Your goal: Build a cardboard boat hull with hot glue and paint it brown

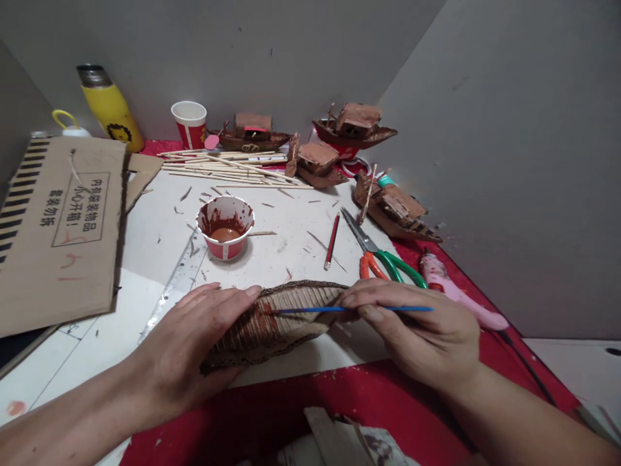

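Note:
My left hand [194, 343] is closed around the left end of a cardboard boat hull [295, 323], thumb below and fingers over the upper edge. Ridged cardboard shows inside the hull, with reddish-brown paint on its left part and bare tan on the right. Pinched in my right hand [422, 330] is a thin blue paintbrush [310, 310], its tip on the painted ridges. The fingers of that hand also lie close to the hull's right end. Beyond the hull stands a paper cup [226, 249] with brown paint in it and smeared on its inner wall.
Several brown model boats [317, 162] stand at the back, near wooden sticks [223, 169]. Green-and-orange scissors [371, 246], a red pencil [332, 241] and a pink glue gun [456, 294] lie right. Cardboard [97, 272], a clear ruler [172, 285] and a yellow bottle [109, 107] are left.

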Available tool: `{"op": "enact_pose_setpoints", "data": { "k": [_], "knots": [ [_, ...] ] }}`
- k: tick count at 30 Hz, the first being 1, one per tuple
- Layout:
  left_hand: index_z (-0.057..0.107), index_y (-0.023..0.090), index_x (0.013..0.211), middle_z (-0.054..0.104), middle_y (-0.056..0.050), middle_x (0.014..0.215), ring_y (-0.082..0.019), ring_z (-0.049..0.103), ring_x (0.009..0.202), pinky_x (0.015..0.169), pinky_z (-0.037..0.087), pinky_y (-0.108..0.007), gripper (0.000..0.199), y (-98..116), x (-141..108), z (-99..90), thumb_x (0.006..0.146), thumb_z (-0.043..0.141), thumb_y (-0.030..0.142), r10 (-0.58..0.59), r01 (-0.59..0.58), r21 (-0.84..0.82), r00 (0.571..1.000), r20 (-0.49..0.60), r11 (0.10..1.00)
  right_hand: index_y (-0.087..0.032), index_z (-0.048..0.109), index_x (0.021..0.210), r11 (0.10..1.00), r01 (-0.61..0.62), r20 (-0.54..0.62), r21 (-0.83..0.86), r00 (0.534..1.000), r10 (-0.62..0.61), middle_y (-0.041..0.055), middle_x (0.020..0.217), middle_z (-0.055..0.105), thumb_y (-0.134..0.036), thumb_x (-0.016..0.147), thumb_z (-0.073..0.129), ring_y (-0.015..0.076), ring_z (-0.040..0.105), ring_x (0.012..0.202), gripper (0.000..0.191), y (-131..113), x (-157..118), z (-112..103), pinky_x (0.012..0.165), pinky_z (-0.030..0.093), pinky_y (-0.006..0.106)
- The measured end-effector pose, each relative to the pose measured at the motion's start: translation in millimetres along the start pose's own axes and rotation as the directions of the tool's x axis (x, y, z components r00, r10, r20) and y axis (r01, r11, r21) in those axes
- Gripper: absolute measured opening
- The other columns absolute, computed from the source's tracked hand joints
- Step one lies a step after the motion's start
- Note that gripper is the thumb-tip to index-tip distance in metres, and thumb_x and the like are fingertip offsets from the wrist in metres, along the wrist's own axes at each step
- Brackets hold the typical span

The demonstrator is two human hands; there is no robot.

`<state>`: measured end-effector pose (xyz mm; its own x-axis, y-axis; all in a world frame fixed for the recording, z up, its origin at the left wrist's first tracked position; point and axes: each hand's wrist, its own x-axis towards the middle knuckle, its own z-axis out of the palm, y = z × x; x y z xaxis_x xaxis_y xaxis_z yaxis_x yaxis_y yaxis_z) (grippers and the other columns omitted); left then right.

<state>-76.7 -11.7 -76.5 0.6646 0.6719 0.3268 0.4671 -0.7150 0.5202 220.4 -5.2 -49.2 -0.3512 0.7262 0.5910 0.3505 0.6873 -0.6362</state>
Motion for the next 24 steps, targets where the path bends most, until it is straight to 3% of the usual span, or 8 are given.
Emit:
{"op": "enact_pose_setpoints", "data": {
  "k": [5, 12, 18, 21, 24],
  "knots": [
    [0.023, 0.023, 0.148, 0.056, -0.013, 0.134, -0.029, 0.052, 0.125, 0.109, 0.038, -0.051, 0.079, 0, 0, -0.5, 0.081, 0.064, 0.019, -0.006, 0.006, -0.004, 1.0, 0.008, 1.0, -0.024, 0.067, 0.103, 0.999, 0.024, -0.022, -0.042, 0.999, -0.025, 0.0036, 0.08, 0.074, -0.004, 0.084, 0.061, 0.0177, 0.072, 0.075, 0.028, -1, -1, -1, 0.068, 0.06, 0.028],
    [0.023, 0.023, 0.148, 0.056, -0.013, 0.134, -0.028, 0.052, 0.125, 0.109, 0.038, -0.05, 0.078, 0, -1, 0.0, 0.081, 0.063, 0.018, -0.005, 0.005, -0.017, 1.0, 0.0, 1.0, -0.023, 0.063, 0.108, 0.994, 0.099, 0.196, -0.052, 0.977, -0.087, 0.0036, 0.076, 0.073, -0.001, 0.082, 0.053, 0.0184, 0.072, 0.071, 0.035, -16, 6, -8, 0.063, 0.06, 0.027],
    [0.022, 0.022, 0.148, 0.056, -0.012, 0.134, -0.026, 0.052, 0.125, 0.11, 0.037, -0.047, 0.077, 0, -1, -0.5, 0.082, 0.062, 0.017, -0.002, 0.002, -0.011, 1.0, 0.003, 1.0, -0.021, 0.063, 0.105, 0.987, 0.112, 0.109, -0.115, 0.989, -0.1, 0.0044, 0.081, 0.074, 0.001, 0.081, 0.055, 0.0177, 0.071, 0.077, 0.035, -15, 1, -10, 0.068, 0.06, 0.026],
    [0.022, 0.023, 0.148, 0.055, -0.011, 0.135, -0.026, 0.051, 0.126, 0.11, 0.036, -0.046, 0.077, 1, -1, -0.7, 0.082, 0.062, 0.017, -0.01, 0.01, -0.007, 1.0, 0.011, 1.0, -0.018, 0.062, 0.102, 0.982, 0.152, 0.166, -0.115, 0.977, -0.132, 0.0051, 0.078, 0.072, 0.003, 0.08, 0.053, 0.0172, 0.071, 0.074, 0.032, -15, 2, -9, 0.067, 0.059, 0.025],
    [0.023, 0.021, 0.148, 0.056, -0.012, 0.134, -0.025, 0.051, 0.126, 0.11, 0.036, -0.045, 0.076, 1, -2, -0.5, 0.083, 0.062, 0.018, 0.006, -0.006, -0.009, 1.0, 0.0, 1.0, -0.018, 0.061, 0.098, 0.989, 0.109, 0.199, -0.097, 0.976, -0.088, 0.0037, 0.071, 0.068, 0.002, 0.081, 0.052, 0.0168, 0.069, 0.067, 0.027, -19, 1, -11, 0.061, 0.057, 0.026]
  ]
}}
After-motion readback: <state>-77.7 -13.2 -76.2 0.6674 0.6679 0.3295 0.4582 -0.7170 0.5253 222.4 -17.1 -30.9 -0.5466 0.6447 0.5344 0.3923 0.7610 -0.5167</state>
